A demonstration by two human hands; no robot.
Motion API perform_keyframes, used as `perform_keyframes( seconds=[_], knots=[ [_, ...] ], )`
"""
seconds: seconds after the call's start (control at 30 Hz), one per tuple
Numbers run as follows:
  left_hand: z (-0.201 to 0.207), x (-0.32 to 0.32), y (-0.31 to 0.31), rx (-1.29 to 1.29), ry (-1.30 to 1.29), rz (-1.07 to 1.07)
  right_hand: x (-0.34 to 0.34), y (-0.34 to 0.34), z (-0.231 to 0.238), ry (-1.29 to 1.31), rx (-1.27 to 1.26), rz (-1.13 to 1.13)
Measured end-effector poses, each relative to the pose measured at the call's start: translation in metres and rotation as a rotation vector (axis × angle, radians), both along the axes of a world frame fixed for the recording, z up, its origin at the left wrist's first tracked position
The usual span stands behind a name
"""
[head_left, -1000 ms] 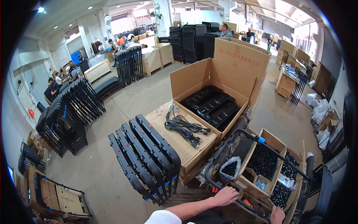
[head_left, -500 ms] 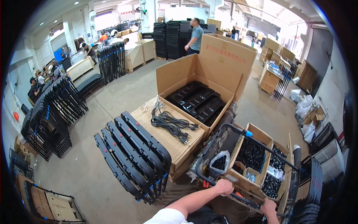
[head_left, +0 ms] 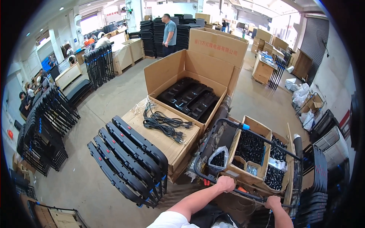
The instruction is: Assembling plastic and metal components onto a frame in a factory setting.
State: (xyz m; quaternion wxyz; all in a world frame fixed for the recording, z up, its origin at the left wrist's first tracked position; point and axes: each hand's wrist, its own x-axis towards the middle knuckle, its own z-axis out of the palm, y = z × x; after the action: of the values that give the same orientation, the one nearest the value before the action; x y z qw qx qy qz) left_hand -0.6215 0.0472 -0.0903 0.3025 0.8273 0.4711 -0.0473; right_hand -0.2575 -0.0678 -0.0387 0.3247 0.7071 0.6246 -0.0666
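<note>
My left hand is closed round the near tube of a black tubular frame with a blue sleeve on its far side. Further right along the same tube, my right hand is closed too. The frame lies tilted over cardboard bins of small black parts. A clear bag of black parts sits inside the frame's left end. Beneath the tube, between my hands, something orange shows in part.
To the left, several black curved frames stand in a row beside a cardboard stack with coiled black cables. Behind is an open carton of black moulded parts. A person in a blue-grey shirt stands beyond it.
The scene has shifted a little to the left in view. Both hands keep hold of the frame. The person behind the carton has moved left and stands more upright in sight.
</note>
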Motion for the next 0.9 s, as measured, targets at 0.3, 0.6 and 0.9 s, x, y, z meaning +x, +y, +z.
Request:
perform_keyframes(
  seconds=[0.3,0.6,0.9],
  knots=[
    [-0.005,-0.007,0.012,-0.004,-0.034,0.044,-0.020,0.022,0.009,0.016,0.243,0.003],
    [0.003,-0.027,0.008,0.017,-0.552,0.138,-0.010,0.007,0.003,-0.031,0.069,0.077],
    [0.033,-0.266,0.201,0.588,-0.768,1.363,-0.020,0.002,-0.002,0.120,0.316,0.056]
  ],
)
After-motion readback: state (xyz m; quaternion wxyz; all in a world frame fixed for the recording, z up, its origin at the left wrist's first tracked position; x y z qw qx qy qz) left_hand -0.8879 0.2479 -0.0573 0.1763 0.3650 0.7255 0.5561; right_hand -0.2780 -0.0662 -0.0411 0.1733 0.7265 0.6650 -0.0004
